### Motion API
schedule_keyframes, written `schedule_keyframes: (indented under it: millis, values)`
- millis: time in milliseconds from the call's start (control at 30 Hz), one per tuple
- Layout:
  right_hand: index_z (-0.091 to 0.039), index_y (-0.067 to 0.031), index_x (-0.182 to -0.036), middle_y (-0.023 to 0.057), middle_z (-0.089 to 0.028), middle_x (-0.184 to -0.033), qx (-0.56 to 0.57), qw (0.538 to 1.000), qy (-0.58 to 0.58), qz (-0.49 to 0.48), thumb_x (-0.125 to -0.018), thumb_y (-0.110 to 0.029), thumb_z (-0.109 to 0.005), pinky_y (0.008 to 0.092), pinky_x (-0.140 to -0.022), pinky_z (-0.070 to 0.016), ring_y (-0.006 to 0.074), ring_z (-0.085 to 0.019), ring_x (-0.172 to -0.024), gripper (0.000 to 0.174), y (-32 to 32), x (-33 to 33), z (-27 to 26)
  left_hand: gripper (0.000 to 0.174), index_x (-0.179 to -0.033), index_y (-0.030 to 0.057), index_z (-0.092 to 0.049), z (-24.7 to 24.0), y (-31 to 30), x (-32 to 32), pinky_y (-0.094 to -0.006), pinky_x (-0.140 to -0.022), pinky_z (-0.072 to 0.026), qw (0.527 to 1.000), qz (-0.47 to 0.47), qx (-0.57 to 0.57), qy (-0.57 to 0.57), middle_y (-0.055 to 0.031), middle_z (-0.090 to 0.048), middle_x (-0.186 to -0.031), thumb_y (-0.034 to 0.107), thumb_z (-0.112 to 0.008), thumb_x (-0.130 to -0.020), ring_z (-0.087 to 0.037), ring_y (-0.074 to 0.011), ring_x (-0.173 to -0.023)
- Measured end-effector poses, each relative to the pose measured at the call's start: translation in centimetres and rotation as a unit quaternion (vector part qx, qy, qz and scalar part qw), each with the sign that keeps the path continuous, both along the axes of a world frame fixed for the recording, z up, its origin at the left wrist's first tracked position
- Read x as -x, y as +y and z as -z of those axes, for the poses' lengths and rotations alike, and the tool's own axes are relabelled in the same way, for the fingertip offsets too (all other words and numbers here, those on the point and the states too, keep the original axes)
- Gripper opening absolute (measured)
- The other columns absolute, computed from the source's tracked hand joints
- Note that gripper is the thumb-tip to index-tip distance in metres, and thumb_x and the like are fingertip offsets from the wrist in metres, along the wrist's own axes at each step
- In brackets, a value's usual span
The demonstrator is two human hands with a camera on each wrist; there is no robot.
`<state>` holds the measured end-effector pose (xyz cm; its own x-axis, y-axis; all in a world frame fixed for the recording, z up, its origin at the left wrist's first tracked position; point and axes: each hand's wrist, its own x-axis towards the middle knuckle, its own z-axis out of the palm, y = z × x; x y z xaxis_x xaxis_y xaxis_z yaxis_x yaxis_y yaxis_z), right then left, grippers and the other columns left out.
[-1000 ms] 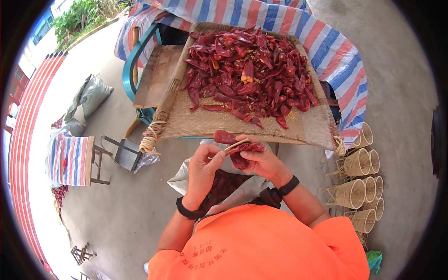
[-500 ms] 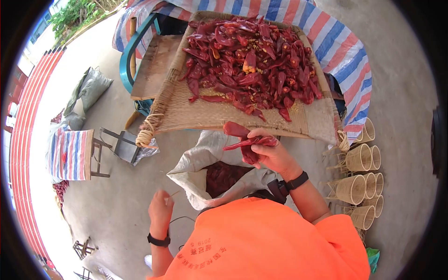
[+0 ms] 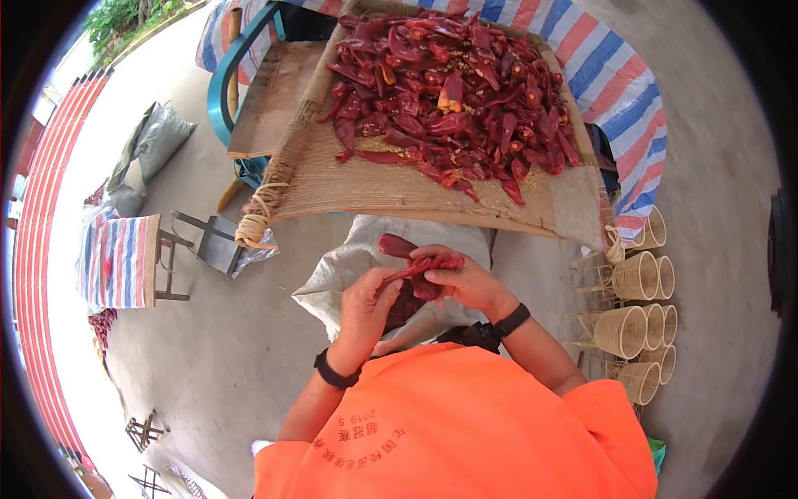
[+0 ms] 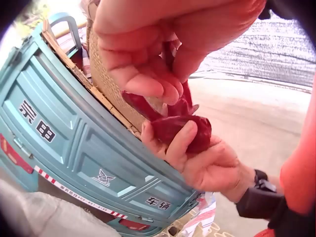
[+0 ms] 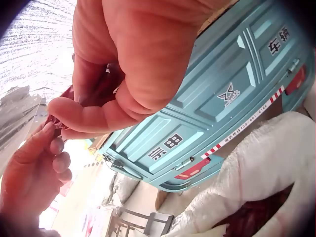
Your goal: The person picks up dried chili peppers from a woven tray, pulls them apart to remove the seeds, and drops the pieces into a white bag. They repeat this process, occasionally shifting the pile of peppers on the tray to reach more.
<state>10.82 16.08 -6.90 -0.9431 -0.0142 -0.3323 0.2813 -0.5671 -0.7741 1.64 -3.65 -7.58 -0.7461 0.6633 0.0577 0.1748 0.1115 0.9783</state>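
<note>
In front of the orange shirt, both hands meet over an open white woven sack (image 3: 326, 279). My right hand (image 3: 478, 284) grips a small bunch of dark red chili peppers (image 3: 428, 289), with one smooth pepper (image 3: 397, 245) sticking out at the far left. My left hand (image 3: 364, 303) pinches the narrow end of a wrinkled pepper from that bunch between thumb and fingers. In the left wrist view, the right-hand fingers (image 4: 185, 136) curl round a pepper (image 4: 170, 128). More red peppers (image 3: 405, 308) show inside the sack, partly hidden by the hands.
Beyond the hands, a woven tray (image 3: 399, 198) bears a big pile of red peppers (image 3: 465, 100) and loose yellow seeds. It rests on a teal vehicle (image 4: 74, 143). Rattan basket-like stands (image 3: 622, 331) line the right. Leftward are a dark stool (image 3: 220, 241), a striped-cloth table (image 3: 120, 262) and sacks (image 3: 162, 141).
The left hand first pinched a pale stem at the bunch, then swung down left with a thin stem piece. Now it is back, pinching a pepper. The right hand kept its peppers.
</note>
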Motion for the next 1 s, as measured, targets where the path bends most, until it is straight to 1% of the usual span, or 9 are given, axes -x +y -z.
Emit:
schedule_keyframes:
  millis: [67,200,267,400,500,633,733,833,1000]
  values:
    - [-0.057,-0.0079,-0.123,0.0042,-0.063,-0.101,0.025,1.000,0.001,0.016,-0.091,-0.009,-0.062,0.0256,-0.055,-0.0501,0.0158,-0.066,-0.084,0.032,0.5,-0.5,0.9,0.011,-0.103,0.0020,-0.062,-0.5,-0.2,-0.3,-0.0212,-0.064,-0.0462,0.997,-0.040,-0.043,-0.055,0.0007,-0.062,-0.077,0.005,-0.061,-0.092,-0.055,-0.0054,-0.070]
    - [-0.059,-0.0068,-0.121,0.0067,-0.063,-0.100,0.052,0.998,-0.004,0.047,-0.092,-0.011,-0.062,0.0273,-0.054,-0.0479,0.0211,-0.066,-0.085,0.029,1.5,-1.5,2.3,0.010,-0.099,0.0034,-0.061,-1.2,-2.4,0.5,-0.0248,-0.062,-0.0473,0.999,-0.015,0.028,-0.027,-0.0055,-0.065,-0.079,0.009,-0.063,-0.091,-0.059,-0.0088,-0.070]
    - [-0.059,-0.0068,-0.120,0.0075,-0.063,-0.100,0.058,0.997,-0.004,0.058,-0.092,-0.011,-0.062,0.0275,-0.054,-0.0476,0.0225,-0.067,-0.084,0.028,2.0,-1.9,2.3,0.017,-0.106,0.0051,-0.061,2.4,-4.0,0.7,-0.0260,-0.062,-0.0481,0.997,0.000,0.070,-0.012,-0.0066,-0.065,-0.078,0.013,-0.064,-0.091,-0.060,-0.0110,-0.070]
    - [-0.060,-0.0074,-0.116,0.0082,-0.061,-0.099,0.055,0.997,0.005,0.053,-0.092,-0.012,-0.062,0.0277,-0.049,-0.0463,0.0217,-0.066,-0.081,0.025,2.3,-1.9,2.4,0.037,-0.122,0.0047,-0.057,4.2,-4.6,-0.2,-0.0286,-0.065,-0.0494,0.973,0.036,0.213,0.079,-0.0096,-0.064,-0.079,0.017,-0.067,-0.089,-0.062,-0.0144,-0.071]
    - [-0.060,-0.0079,-0.113,0.0084,-0.061,-0.097,0.065,0.998,-0.015,0.011,-0.092,-0.014,-0.063,0.0275,-0.049,-0.0452,0.0193,-0.063,-0.076,0.021,1.7,-1.7,1.7,0.046,-0.130,0.0016,-0.051,4.8,-3.1,-0.2,-0.0267,-0.068,-0.0492,0.990,0.036,0.123,-0.066,-0.0059,-0.064,-0.082,0.018,-0.066,-0.090,-0.060,-0.0130,-0.074]
    - [-0.060,-0.0082,-0.109,0.0096,-0.061,-0.101,0.072,0.993,-0.040,-0.084,-0.093,-0.016,-0.062,0.0262,-0.051,-0.0450,0.0165,-0.059,-0.071,0.018,0.8,-1.3,2.5,0.036,-0.123,0.0006,-0.055,2.1,0.2,0.0,-0.0227,-0.067,-0.0468,0.963,0.012,-0.066,-0.260,-0.0007,-0.063,-0.085,0.017,-0.064,-0.093,-0.056,-0.0087,-0.075]
    - [-0.059,-0.0088,-0.111,0.0052,-0.061,-0.107,0.066,0.992,-0.011,-0.107,-0.094,-0.018,-0.061,0.0257,-0.052,-0.0490,0.0126,-0.061,-0.078,0.019,0.4,-0.8,3.2,0.023,-0.115,0.0044,-0.057,2.1,1.0,0.5,-0.0205,-0.063,-0.0445,0.953,0.006,-0.091,-0.288,0.0002,-0.062,-0.083,0.015,-0.060,-0.095,-0.054,-0.0049,-0.074]
    - [-0.059,-0.0082,-0.107,0.0107,-0.060,-0.112,0.064,0.996,-0.001,-0.068,-0.094,-0.017,-0.061,0.0262,-0.053,-0.0460,0.0152,-0.059,-0.069,0.016,0.3,-0.9,2.4,0.020,-0.113,0.0054,-0.056,2.7,0.5,0.6,-0.0205,-0.064,-0.0452,0.953,-0.065,-0.129,-0.266,-0.0001,-0.061,-0.083,0.014,-0.059,-0.096,-0.055,-0.0055,-0.072]
    - [-0.059,-0.0088,-0.109,0.0111,-0.061,-0.113,0.033,0.998,-0.027,-0.045,-0.094,-0.018,-0.062,0.0268,-0.055,-0.0480,0.0150,-0.062,-0.073,0.018,1.6,-1.8,2.4,0.019,-0.112,0.0049,-0.056,3.1,-1.3,1.0,-0.0214,-0.066,-0.0469,0.961,-0.116,-0.103,-0.227,-0.0012,-0.062,-0.085,0.013,-0.060,-0.095,-0.056,-0.0074,-0.070]
